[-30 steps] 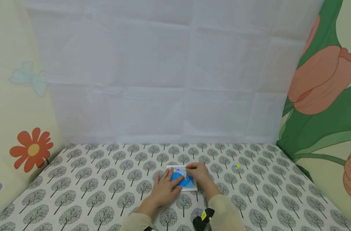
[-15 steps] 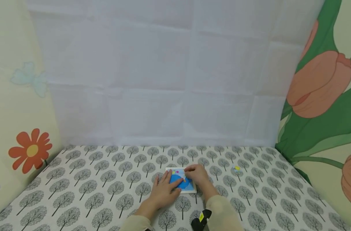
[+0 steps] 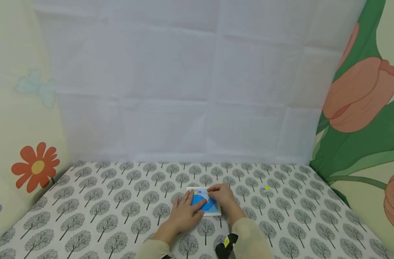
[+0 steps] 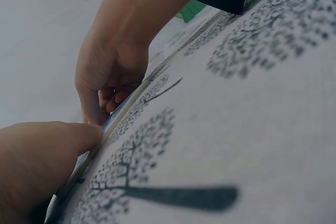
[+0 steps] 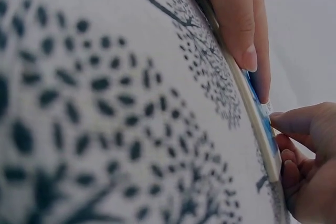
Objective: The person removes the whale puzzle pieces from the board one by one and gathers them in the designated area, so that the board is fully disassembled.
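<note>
Dim, soft, fairly even light turns the white backdrop [image 3: 171, 72] greyish, with faint shading along its creases. The head view is slightly soft, smearing fine detail on the picture board [image 3: 213, 208]. Both wrist views look cool and muted; close to their lenses, the tree prints [image 5: 100, 84] blur (most heavily from the right wrist).

1 left hand [image 3: 185, 213], 1 right hand [image 3: 222, 194]. Sleeves [image 3: 253, 239], 2. Picture board [image 3: 199, 198], 1. Small yellow-and-pale-blue piece [image 3: 266, 188], 1. Tree-print cloth [image 3: 116, 210], 1; printed trees [image 3: 141, 225], too many to tally. White backdrop sheet [image 3: 168, 72], 1. Wrist devices [image 3: 222, 251], 2, 1 mostly cut off. Orange-red flower [image 3: 37, 167], 1. Pale butterfly [image 3: 36, 88], 1. Tulip blooms [image 3: 362, 95], 2, plus 1 sliver.
</note>
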